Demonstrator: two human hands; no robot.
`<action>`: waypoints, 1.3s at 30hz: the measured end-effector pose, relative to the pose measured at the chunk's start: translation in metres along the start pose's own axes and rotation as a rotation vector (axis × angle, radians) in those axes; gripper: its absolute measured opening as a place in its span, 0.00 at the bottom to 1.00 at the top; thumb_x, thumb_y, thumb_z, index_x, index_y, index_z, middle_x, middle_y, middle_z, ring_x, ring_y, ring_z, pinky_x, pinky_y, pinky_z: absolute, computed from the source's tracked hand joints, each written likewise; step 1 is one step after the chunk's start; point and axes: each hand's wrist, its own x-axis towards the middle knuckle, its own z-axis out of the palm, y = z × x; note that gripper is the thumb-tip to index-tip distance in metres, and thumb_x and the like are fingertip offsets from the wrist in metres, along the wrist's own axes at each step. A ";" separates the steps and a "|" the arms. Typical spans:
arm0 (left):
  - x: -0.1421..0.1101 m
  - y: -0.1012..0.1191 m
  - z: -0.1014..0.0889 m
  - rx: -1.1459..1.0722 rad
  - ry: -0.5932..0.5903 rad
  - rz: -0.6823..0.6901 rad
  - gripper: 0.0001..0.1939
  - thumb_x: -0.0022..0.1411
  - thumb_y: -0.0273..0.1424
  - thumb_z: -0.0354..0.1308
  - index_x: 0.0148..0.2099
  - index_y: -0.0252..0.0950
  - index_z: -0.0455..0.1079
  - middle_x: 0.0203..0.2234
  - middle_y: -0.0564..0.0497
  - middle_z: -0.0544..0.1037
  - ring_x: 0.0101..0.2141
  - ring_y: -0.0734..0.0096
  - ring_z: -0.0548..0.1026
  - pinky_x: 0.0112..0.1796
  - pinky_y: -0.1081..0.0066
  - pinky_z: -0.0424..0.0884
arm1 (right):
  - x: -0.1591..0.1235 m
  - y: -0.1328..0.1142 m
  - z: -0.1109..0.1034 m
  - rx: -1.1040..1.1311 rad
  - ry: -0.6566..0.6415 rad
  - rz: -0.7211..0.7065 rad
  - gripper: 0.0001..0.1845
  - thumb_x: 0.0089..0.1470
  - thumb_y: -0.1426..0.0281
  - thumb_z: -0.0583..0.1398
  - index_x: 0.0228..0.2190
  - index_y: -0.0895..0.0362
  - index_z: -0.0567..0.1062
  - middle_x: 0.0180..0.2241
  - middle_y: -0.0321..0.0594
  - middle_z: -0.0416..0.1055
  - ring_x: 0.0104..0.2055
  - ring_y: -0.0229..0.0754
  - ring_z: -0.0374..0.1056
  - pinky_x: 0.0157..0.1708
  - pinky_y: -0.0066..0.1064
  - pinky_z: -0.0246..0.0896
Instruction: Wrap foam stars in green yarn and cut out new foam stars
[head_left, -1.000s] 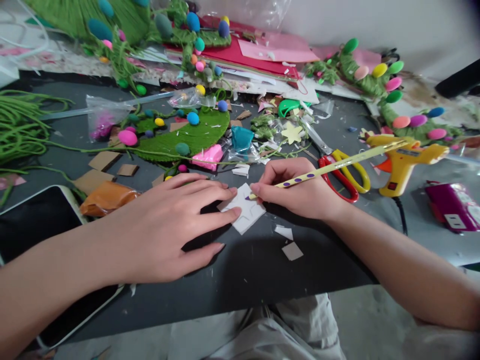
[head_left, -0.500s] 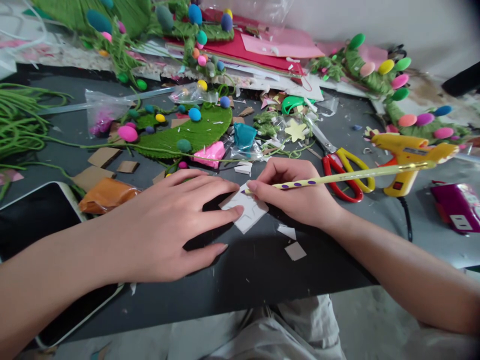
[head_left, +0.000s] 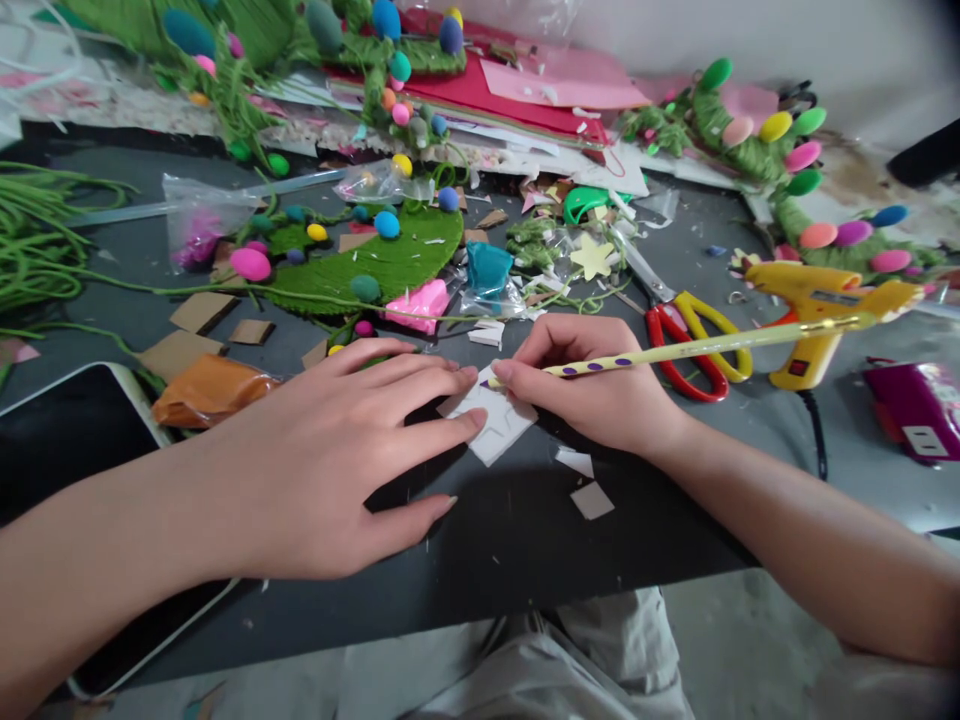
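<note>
My left hand (head_left: 337,450) lies flat on the dark table, fingers spread, their tips pressing down a small white piece of card (head_left: 495,425). My right hand (head_left: 592,385) grips a yellow pencil with purple dots (head_left: 675,352); its tip rests on the upper edge of the card. Faint drawn lines show on the card. Two small white offcuts (head_left: 585,485) lie just below my right hand.
Red and yellow scissors (head_left: 694,335) and a yellow glue gun (head_left: 817,300) lie right of my hand. A dark tablet (head_left: 67,440) and an orange packet (head_left: 206,390) sit at left. Green yarn shapes with coloured eggs, cardboard scraps and paper sheets crowd the back.
The pencil tip has shifted a little up and left along the card. My left hand has stayed pressed on the card.
</note>
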 end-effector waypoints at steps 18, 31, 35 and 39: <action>-0.001 0.000 -0.001 -0.010 0.001 0.003 0.22 0.73 0.41 0.57 0.63 0.39 0.75 0.60 0.38 0.78 0.59 0.42 0.76 0.60 0.41 0.69 | -0.002 0.001 -0.001 -0.033 -0.002 -0.029 0.15 0.54 0.68 0.75 0.24 0.57 0.75 0.22 0.35 0.75 0.23 0.34 0.66 0.21 0.26 0.58; -0.003 -0.004 0.000 -0.016 -0.010 -0.004 0.24 0.72 0.41 0.59 0.66 0.42 0.74 0.65 0.39 0.76 0.64 0.41 0.74 0.63 0.37 0.67 | 0.001 0.003 -0.004 -0.034 -0.013 -0.093 0.15 0.55 0.68 0.74 0.24 0.57 0.75 0.23 0.34 0.75 0.23 0.33 0.66 0.21 0.26 0.58; -0.002 -0.008 -0.004 -0.040 -0.022 0.043 0.26 0.70 0.37 0.59 0.68 0.45 0.72 0.74 0.46 0.67 0.71 0.42 0.66 0.69 0.38 0.61 | 0.001 0.002 -0.006 -0.034 0.111 -0.157 0.16 0.59 0.62 0.73 0.26 0.55 0.75 0.26 0.37 0.77 0.26 0.36 0.68 0.24 0.29 0.62; 0.000 -0.009 -0.008 -0.021 0.025 0.031 0.23 0.68 0.33 0.58 0.63 0.44 0.77 0.69 0.42 0.73 0.67 0.41 0.70 0.66 0.39 0.66 | -0.001 0.002 -0.009 -0.003 0.009 -0.162 0.17 0.60 0.58 0.72 0.31 0.56 0.77 0.31 0.39 0.80 0.30 0.38 0.72 0.29 0.30 0.67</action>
